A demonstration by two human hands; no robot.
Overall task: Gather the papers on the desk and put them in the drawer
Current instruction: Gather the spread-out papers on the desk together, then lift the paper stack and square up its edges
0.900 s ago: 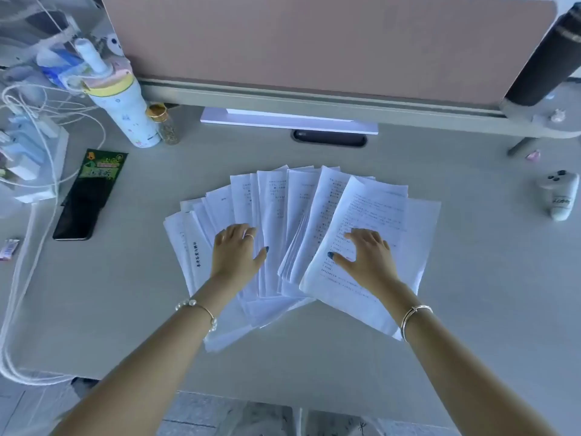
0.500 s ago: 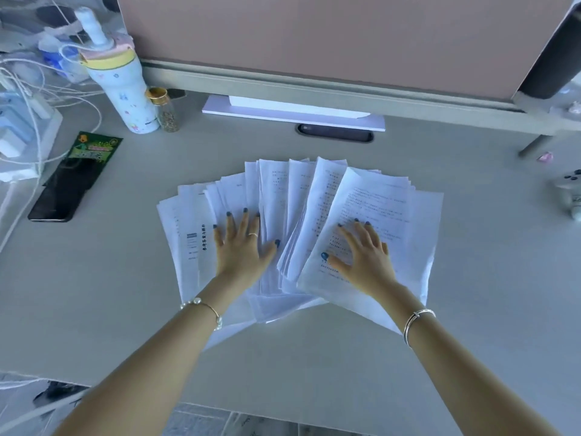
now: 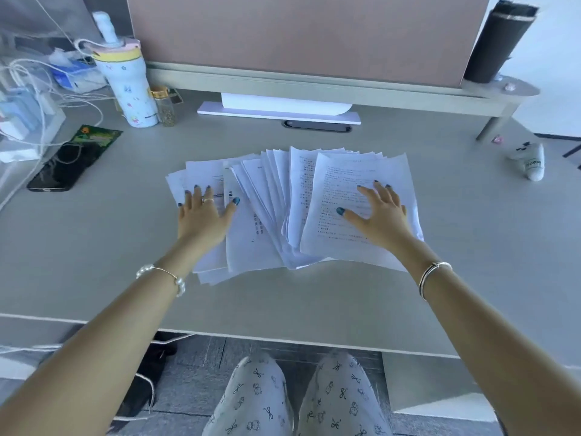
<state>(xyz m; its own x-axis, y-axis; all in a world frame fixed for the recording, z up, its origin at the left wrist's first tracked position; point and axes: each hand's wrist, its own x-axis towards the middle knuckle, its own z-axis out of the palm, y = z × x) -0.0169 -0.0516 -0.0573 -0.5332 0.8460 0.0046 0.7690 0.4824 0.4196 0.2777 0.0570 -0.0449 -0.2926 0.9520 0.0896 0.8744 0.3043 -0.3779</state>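
Papers (image 3: 276, 209) lay fanned out across the middle of the desk (image 3: 471, 262), with the left hand (image 3: 202, 215) flat on their left end and the right hand (image 3: 382, 215) flat on their right end. A phone (image 3: 59, 171) lay to their left, a cup (image 3: 130, 86) stood behind the phone, and a small toy (image 3: 529, 162) lay far right.

A tall patterned tumbler (image 3: 132, 86) with a straw stands at the back left, a small gold-capped jar (image 3: 165, 108) just beside it. Nearer lies a black phone (image 3: 61, 169) touching a green packet (image 3: 96, 136). A small white plush toy (image 3: 529, 160) rests far right.
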